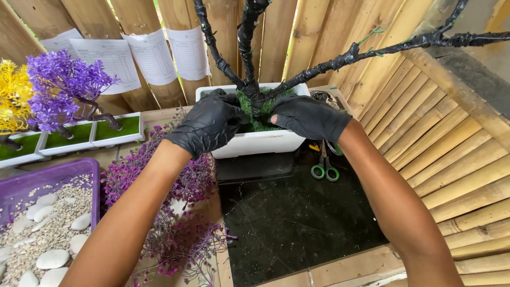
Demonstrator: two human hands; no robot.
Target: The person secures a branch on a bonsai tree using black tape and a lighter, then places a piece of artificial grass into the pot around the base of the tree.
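Observation:
A white rectangular planter (255, 142) stands on the worktable and holds a bare black-wrapped tree trunk (248, 48) with spreading branches (372, 50). Green artificial grass (261, 114) covers the planter's top around the trunk base. My left hand (208, 125), in a black glove, rests on the planter's left part with fingers bent onto the grass. My right hand (309, 117), also gloved with one fingertip showing through, presses the grass just right of the trunk. Neither hand lifts anything.
Pink-purple artificial foliage (175, 212) lies left of a dark mat (297, 218). Green-handled scissors (324, 167) lie right of the planter. A purple tray of white pebbles (48, 223) sits at the left, finished purple (64, 90) and yellow (13, 95) trees behind it. Bamboo walls (446, 138) enclose the right.

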